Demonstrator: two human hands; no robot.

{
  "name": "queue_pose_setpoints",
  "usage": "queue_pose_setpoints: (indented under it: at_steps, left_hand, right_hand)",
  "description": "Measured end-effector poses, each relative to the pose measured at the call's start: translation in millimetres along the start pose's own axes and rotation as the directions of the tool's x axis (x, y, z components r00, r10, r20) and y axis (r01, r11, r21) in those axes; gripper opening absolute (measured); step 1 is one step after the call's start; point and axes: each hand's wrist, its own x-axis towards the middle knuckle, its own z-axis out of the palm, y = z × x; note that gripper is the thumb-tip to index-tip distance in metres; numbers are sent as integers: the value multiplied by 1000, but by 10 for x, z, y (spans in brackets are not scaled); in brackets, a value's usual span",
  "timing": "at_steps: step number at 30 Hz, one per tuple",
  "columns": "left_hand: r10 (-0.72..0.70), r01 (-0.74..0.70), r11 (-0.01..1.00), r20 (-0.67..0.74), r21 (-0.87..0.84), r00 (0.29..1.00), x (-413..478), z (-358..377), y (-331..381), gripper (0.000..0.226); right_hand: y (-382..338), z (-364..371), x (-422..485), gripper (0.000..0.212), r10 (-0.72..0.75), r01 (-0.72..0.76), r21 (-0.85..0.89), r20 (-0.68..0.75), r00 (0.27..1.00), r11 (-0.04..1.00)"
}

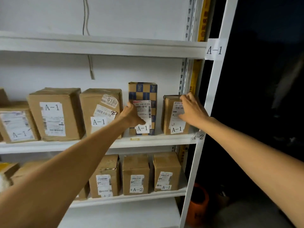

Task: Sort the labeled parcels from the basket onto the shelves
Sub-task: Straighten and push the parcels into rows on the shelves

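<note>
On the middle shelf [148,141] stands a row of cardboard parcels labelled A-1. My left hand [132,116] touches the left front of the tall blue-and-tan checkered parcel [143,91], thumb lying across its shipping label. My right hand [191,111] rests on the front of the small brown parcel [167,116] at the shelf's right end, fingers curled over its top right corner. Further left sit two larger brown A-1 parcels [56,114] [102,111]. The basket is out of view.
The lower shelf [131,197] carries several brown boxes, two labelled A-2 [135,175] and one labelled A-1 [166,171]. White upright post [212,89] bears A-1 and A-2 tags. An orange roll [199,206] stands on the dark floor at right.
</note>
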Motion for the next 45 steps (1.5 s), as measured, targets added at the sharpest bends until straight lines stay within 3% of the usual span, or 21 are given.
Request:
queue_pose_setpoints:
  at_steps: [3,6,8,11,16,25,27,29,31,34,36,38,43,45]
  left_hand:
    - [-90,89,987,-2,-134,996,237,184,-40,105]
    - [-121,97,961,-80,-261,989,417,298,-121,72]
    - [-109,67,959,-142,-277,984,465,376,-160,51]
    - [-94,36,943,-161,-332,982,510,530,-166,47]
    - [-120,37,926,-200,-375,973,537,676,-63,52]
    - [-91,33,949,-171,-315,981,517,865,172,66]
    - [-83,40,958,-142,-285,986,471,771,151,80]
    - [-21,-18,981,-197,-196,980,376,591,122,86]
    - [90,-113,992,-316,-55,944,250,307,81,66]
    - [308,-281,951,-477,130,823,48,-231,-78,20]
    - [403,-313,915,-528,255,748,-36,-602,-294,15]
    - [450,-261,880,-522,396,725,-74,-943,-613,22]
    - [249,22,870,-477,493,843,-100,-1641,-1500,67]
    - [157,67,860,-386,507,909,-76,-1838,-1799,83]
  right_hand:
    - [89,72,305,86,-32,28,-142,-20,999,989]
    - [172,195,590,107,-64,80,-203,83,995,976]
    - [210,265,702,105,-69,92,-139,163,984,986]
    - [307,298,788,88,-92,101,-65,130,987,993]
    - [447,271,816,81,-119,136,-134,126,985,982]
    - [684,157,684,90,-9,13,-23,158,987,1000]
    - [600,140,660,93,-61,62,-14,76,995,998]
    - [441,122,648,73,-205,201,-44,-164,965,979]
    - [150,125,661,51,-298,299,-54,-361,884,953]
    - [-516,203,703,39,-406,434,-36,-432,805,900]
    - [-1000,303,713,41,-483,521,9,-361,798,854]
    - [-1435,439,724,51,-547,570,31,-246,800,821]
    - [-2178,711,797,82,-529,528,32,40,848,849]
    - [-2327,765,818,85,-488,486,57,140,861,872]
